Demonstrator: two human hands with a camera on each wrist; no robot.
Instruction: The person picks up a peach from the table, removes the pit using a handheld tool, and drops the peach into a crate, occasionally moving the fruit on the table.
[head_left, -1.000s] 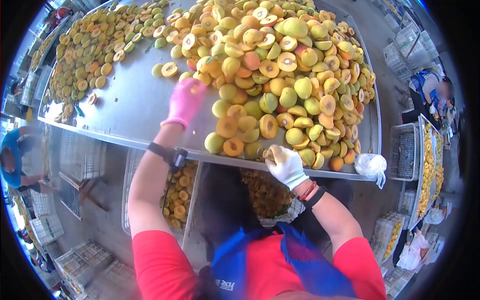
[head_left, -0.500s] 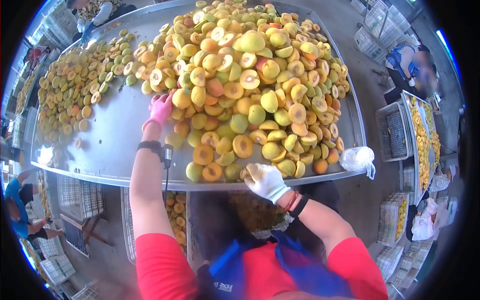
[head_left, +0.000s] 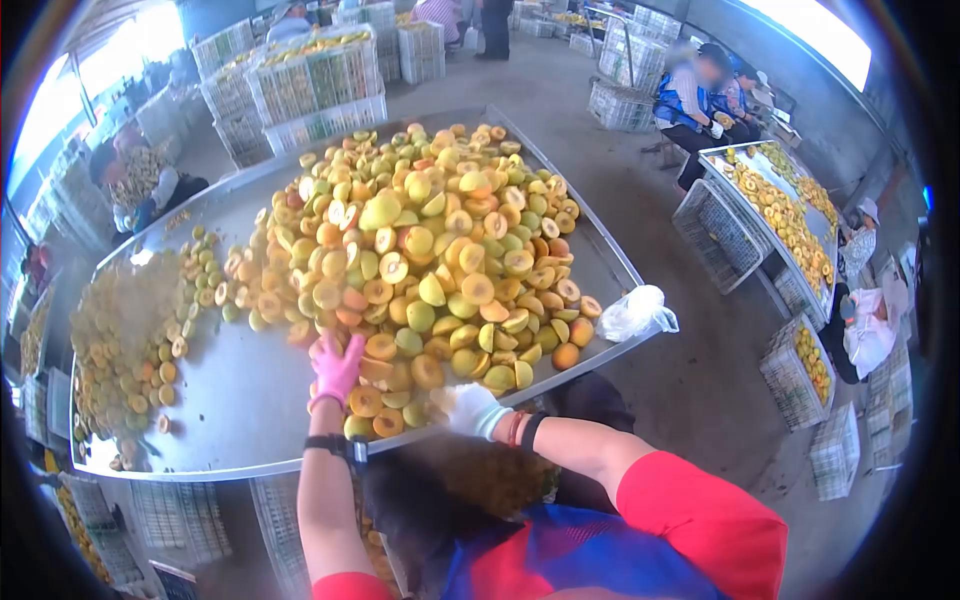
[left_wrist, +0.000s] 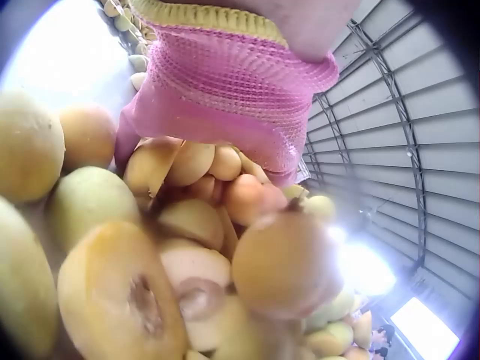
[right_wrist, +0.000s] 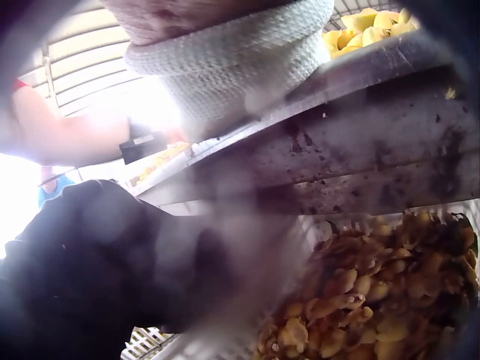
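While scattered fruit lay across the left end of the metal table, the pink-gloved left hand, fingers apart and ungripping, touched the near-left edge of the fruit pile. Farther right, the white-gloved right hand blurred beside the table's near rim; its grasp, I couldn't tell.

1. Remotely, I view grey floor stretching toward stacked white crates.
2. White light glares from a bright opening.
3. Dark trusses brace a ribbed roof.
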